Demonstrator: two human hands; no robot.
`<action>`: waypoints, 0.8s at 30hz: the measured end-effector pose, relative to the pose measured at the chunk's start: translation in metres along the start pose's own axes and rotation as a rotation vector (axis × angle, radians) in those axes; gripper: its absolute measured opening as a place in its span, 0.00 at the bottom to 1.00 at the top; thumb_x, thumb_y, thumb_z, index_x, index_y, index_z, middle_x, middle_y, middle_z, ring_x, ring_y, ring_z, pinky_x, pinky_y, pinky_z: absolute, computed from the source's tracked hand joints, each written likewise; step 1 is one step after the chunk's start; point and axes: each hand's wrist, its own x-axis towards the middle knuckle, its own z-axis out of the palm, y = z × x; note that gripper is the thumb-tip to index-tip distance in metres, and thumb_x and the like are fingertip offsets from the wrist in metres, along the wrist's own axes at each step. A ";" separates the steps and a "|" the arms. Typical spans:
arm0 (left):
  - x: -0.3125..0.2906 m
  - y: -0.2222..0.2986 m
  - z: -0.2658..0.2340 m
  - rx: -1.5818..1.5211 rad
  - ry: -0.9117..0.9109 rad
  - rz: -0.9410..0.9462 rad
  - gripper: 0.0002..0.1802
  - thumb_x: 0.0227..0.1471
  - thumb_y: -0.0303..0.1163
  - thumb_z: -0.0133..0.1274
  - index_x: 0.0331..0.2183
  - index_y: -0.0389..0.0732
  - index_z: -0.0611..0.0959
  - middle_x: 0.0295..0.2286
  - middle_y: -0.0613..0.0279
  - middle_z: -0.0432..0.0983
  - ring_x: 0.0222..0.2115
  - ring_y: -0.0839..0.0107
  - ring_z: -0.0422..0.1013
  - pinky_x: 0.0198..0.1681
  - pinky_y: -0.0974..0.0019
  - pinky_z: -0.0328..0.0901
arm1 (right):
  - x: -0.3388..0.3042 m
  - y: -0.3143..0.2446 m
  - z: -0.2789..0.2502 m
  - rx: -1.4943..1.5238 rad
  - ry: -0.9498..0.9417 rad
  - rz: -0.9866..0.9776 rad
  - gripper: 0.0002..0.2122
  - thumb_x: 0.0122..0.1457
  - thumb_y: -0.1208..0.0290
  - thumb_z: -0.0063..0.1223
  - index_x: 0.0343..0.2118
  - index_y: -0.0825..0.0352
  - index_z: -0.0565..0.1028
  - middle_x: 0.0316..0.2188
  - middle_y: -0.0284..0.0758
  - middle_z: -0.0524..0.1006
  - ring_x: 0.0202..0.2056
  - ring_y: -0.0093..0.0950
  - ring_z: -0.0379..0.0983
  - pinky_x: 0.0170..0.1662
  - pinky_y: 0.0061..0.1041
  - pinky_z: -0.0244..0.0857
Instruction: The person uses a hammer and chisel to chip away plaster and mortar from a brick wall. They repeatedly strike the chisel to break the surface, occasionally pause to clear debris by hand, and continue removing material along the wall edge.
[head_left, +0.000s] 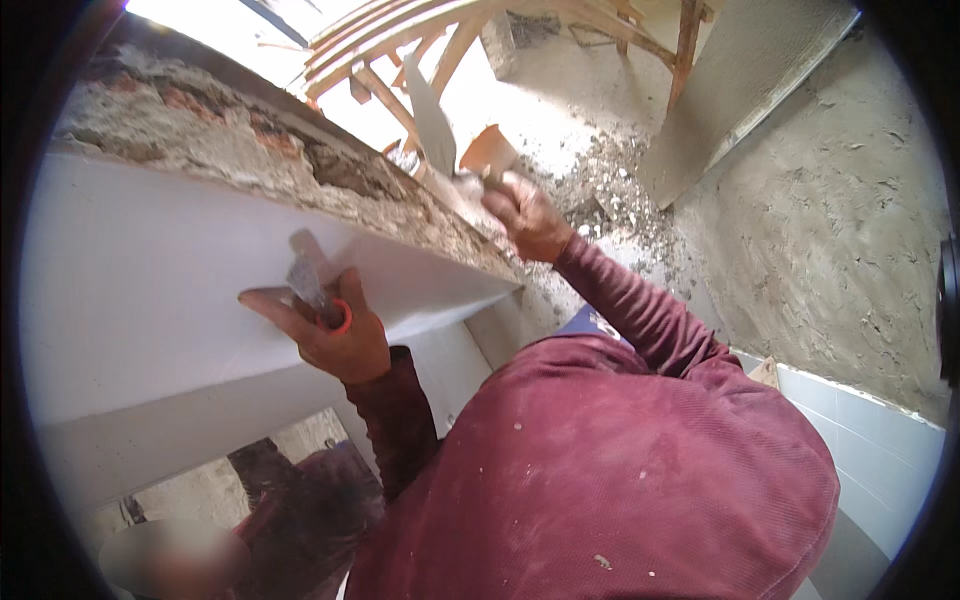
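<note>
My left hand (345, 340) is against a glossy white panel (150, 290), its thumb and forefinger apart. Held in its palm is a small tool with a red end (338, 318) and a pale, smeared shaft (308, 275); its exact kind is unclear. Out beyond the panel's broken upper edge, my right hand (535, 220) is closed round the handle of a trowel. The grey trowel blade (430, 122) points up and away from me. Close by the right hand shows an orange container-like thing (487, 150); whether they touch I cannot tell.
Rough broken masonry (330, 175) runs along the panel's top. Rubble (620, 180) litters the floor near wooden trestles (460, 55). A grey board (740, 100) leans at the plastered wall (840, 220) on my right. At lower left appears a dark red sleeve (290, 500), perhaps a reflection.
</note>
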 end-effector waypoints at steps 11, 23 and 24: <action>-0.002 -0.003 0.004 -0.031 0.020 -0.011 0.56 0.37 0.27 0.63 0.61 0.39 0.46 0.23 0.58 0.70 0.21 0.67 0.68 0.23 0.69 0.63 | -0.033 -0.042 0.000 0.106 0.170 -0.044 0.11 0.60 0.65 0.45 0.36 0.70 0.68 0.19 0.34 0.70 0.22 0.23 0.66 0.26 0.28 0.62; 0.002 -0.005 0.007 -0.026 0.039 0.087 0.57 0.34 0.24 0.65 0.60 0.37 0.48 0.19 0.65 0.66 0.21 0.72 0.65 0.25 0.71 0.63 | -0.038 -0.023 0.011 0.010 0.129 -0.084 0.16 0.59 0.63 0.44 0.43 0.70 0.68 0.29 0.42 0.74 0.32 0.28 0.70 0.38 0.28 0.65; 0.002 -0.004 0.007 -0.021 0.037 0.092 0.57 0.34 0.24 0.65 0.60 0.36 0.48 0.20 0.65 0.66 0.21 0.72 0.65 0.25 0.71 0.63 | -0.040 -0.007 0.017 -0.093 0.108 -0.258 0.16 0.59 0.62 0.44 0.44 0.70 0.68 0.30 0.43 0.74 0.33 0.30 0.71 0.39 0.29 0.65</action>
